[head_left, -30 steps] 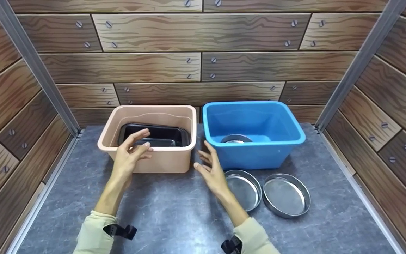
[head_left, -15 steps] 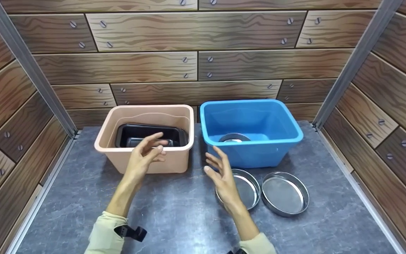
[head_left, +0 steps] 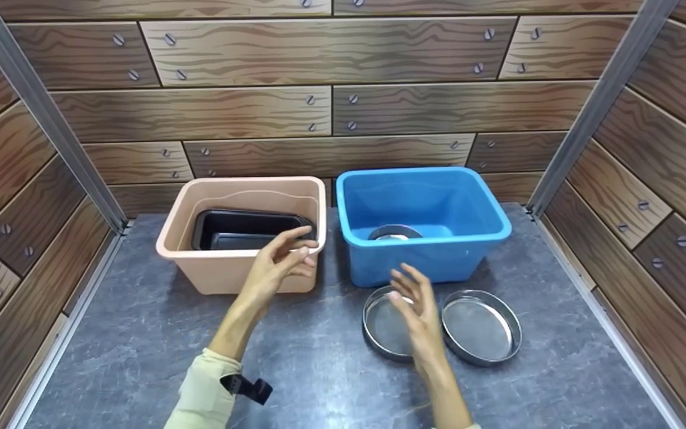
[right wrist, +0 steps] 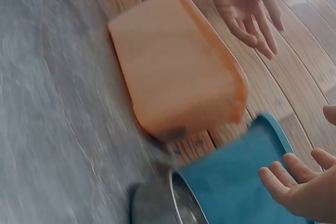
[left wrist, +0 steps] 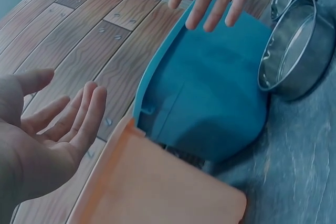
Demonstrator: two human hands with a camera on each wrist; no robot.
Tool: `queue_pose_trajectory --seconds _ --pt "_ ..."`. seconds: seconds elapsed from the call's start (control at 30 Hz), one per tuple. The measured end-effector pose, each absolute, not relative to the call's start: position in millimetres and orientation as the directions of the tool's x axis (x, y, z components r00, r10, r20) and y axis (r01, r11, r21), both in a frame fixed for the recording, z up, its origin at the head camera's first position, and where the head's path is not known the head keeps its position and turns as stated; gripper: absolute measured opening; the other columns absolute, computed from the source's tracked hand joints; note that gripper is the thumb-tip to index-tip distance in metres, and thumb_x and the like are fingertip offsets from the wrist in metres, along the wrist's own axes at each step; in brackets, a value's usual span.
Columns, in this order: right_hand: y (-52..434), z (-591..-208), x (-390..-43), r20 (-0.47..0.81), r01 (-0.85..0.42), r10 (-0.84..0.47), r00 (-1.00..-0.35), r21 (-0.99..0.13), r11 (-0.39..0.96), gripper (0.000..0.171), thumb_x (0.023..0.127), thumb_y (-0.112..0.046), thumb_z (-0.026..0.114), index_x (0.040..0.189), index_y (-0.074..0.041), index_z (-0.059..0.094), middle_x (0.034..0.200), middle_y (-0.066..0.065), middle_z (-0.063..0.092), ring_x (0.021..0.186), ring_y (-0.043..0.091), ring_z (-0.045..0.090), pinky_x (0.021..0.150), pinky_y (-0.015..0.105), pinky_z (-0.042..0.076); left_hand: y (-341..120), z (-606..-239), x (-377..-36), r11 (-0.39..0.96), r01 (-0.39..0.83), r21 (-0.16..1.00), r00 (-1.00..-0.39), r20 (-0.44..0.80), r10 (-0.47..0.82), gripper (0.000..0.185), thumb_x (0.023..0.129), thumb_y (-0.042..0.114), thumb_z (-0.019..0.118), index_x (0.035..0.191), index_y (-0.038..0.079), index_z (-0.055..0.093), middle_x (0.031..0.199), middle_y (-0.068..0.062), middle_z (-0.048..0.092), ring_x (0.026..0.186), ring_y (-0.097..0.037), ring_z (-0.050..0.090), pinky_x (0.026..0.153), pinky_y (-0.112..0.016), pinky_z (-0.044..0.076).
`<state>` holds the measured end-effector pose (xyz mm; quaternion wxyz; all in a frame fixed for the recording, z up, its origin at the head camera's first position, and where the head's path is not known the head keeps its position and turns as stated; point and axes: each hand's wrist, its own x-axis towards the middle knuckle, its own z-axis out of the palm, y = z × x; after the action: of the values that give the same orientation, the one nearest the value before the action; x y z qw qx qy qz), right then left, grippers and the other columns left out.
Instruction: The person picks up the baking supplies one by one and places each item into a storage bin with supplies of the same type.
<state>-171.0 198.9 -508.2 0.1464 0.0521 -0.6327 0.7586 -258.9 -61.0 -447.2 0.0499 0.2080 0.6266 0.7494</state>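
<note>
Currently hovering with both hands empty, fingers spread: left hand [head_left: 274,265] at peach bin [head_left: 200,271] rim, right hand [head_left: 417,307] over left steel pan [head_left: 382,328] on desk [head_left: 307,357]. Risking a clatter against second pan [head_left: 480,328] alongside, if gripping carelessly.

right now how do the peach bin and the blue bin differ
The peach bin stands on the left and holds dark rectangular trays; the blue bin stands on the right and holds a round metal pan. The left hand hovers at the peach bin's front rim, while the right hand is in front of the blue bin. Both are open-topped, rectangular plastic bins, side by side.
</note>
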Motion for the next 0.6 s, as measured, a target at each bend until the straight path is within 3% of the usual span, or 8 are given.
queue_pose_trajectory --seconds 0.2,0.6 --pt "232 -510 -165 0.243 -0.288 0.248 -0.938 -0.943 -0.165 0.05 0.096 -0.005 0.059 0.142 -0.011 0.041 0.144 0.018 0.045 0.131 0.028 0.044 0.106 0.029 0.043 -44 -447 -262 -0.2 0.179 0.963 -0.898 0.242 0.367 0.043 0.096 0.021 0.063 0.137 0.011 0.054 0.121 -0.017 0.063 0.098 -0.044 0.062 0.079 -0.046 0.059" --pt "286 -515 -153 0.192 -0.249 0.355 -0.915 -0.961 -0.122 0.044 0.099 -0.01 0.056 0.142 -0.007 0.046 0.14 0.016 0.048 0.125 0.021 0.049 0.101 0.028 0.047 -25 -449 -268 -0.166 0.104 0.981 -0.865 0.171 0.471 0.054 0.096 0.022 0.062 0.145 0.006 0.043 0.134 -0.018 0.054 0.107 -0.041 0.062 0.085 -0.047 0.057"
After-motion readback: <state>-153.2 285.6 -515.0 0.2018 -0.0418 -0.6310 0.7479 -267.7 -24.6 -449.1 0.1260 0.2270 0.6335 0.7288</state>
